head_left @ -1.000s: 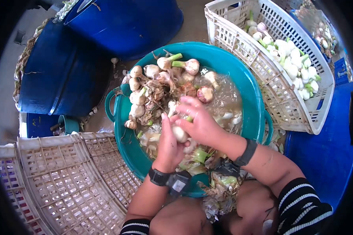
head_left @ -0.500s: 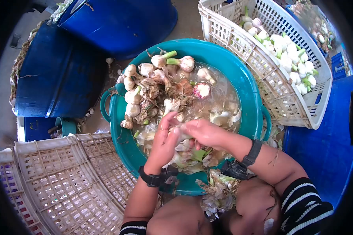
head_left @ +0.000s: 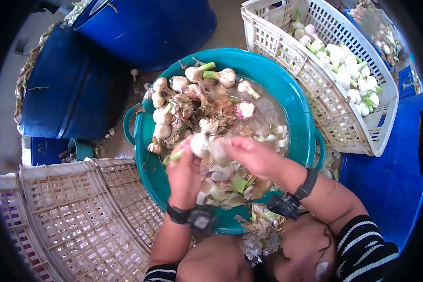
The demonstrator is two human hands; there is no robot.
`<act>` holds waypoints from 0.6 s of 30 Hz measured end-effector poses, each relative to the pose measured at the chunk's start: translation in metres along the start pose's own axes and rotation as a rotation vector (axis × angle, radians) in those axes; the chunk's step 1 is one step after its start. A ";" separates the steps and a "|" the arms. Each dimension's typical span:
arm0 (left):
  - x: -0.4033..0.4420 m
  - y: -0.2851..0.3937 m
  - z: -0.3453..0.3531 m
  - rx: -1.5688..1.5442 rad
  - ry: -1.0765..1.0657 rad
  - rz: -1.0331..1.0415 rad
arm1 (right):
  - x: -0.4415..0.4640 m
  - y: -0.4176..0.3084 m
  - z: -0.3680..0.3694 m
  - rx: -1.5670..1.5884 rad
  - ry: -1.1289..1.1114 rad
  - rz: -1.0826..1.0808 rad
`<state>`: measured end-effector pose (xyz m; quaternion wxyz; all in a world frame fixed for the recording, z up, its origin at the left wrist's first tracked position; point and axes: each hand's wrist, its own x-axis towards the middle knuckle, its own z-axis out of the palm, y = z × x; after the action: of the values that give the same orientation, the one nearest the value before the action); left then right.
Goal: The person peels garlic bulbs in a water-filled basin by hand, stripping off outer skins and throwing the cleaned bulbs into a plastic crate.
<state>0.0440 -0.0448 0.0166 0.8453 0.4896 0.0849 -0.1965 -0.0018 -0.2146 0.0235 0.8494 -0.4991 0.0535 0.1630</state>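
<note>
Over the green tub (head_left: 300,108), my left hand (head_left: 183,173) is closed around a white garlic bulb (head_left: 199,145), its short green stem poking out on the thumb side. My right hand (head_left: 254,157) pinches a thin, pale strip of garlic skin (head_left: 220,152) beside the bulb; motion blurs the strip. Unpeeled garlic bulbs (head_left: 162,116) with dirty roots and stems are heaped at the tub's far left. Cloudy water and loose peelings (head_left: 230,184) lie below my hands. A bulb with a reddish-purple face (head_left: 244,109) sits near the middle.
A white crate (head_left: 310,77) of peeled garlic stands at the back right. Another crate (head_left: 75,211) is at the front left. Blue barrels (head_left: 150,30) stand behind and to the left. Peelings (head_left: 263,225) hang at the tub's near edge, by my legs.
My hands, close together before, have moved apart. The white bulb now shows in my left hand, and a strip of skin stretches toward my right hand. The view has shifted slightly.
</note>
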 end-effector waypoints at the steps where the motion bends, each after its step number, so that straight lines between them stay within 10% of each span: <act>1: 0.004 0.003 -0.008 -0.199 0.102 -0.077 | -0.011 -0.008 -0.001 -0.172 -0.024 -0.040; 6: 0.006 0.011 -0.046 -0.508 -0.039 -0.344 | -0.024 -0.062 -0.032 0.249 0.118 -0.308; 11: 0.010 0.012 -0.048 -0.389 -0.001 -0.382 | -0.010 -0.028 -0.078 0.466 -0.328 -0.083; 13: 0.014 0.006 -0.049 -0.220 0.144 -0.347 | -0.006 -0.026 -0.056 -0.880 -0.070 0.125; 15: 0.005 0.018 0.000 -0.050 0.147 -0.176 | 0.016 0.002 -0.059 -0.887 0.233 0.028; 18: -0.021 0.056 0.064 -0.204 -0.716 0.124 | 0.079 0.046 -0.116 -0.832 0.855 -0.151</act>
<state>0.0453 -0.0701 0.1004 0.8761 0.3075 -0.2264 -0.2943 0.0657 -0.2761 -0.0922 0.4953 -0.8134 0.2864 -0.1056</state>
